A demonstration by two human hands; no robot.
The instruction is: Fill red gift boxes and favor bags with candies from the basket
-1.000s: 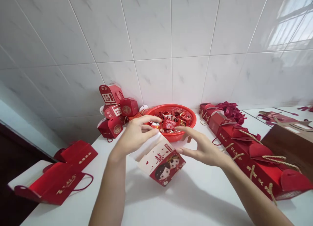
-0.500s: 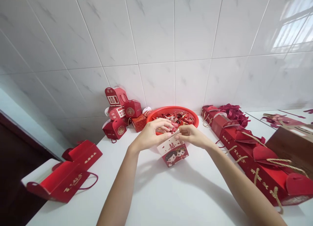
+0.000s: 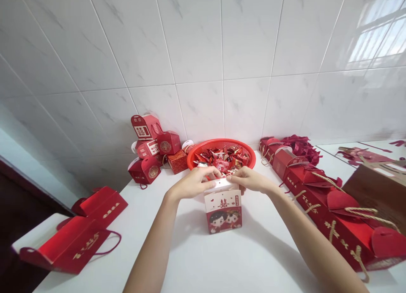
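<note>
2 hands (image 3: 192,184) (image 3: 253,181) pinching top of upright box (image 3: 223,213), printed face nearward, long axis unclear.

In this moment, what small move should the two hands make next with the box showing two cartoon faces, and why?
Probably the left hand and right hand should gently press the top of the box together: the fingers of both are already at its upper part, and it stands upright on the white table. Whether the top is fastened cannot be seen.
</note>
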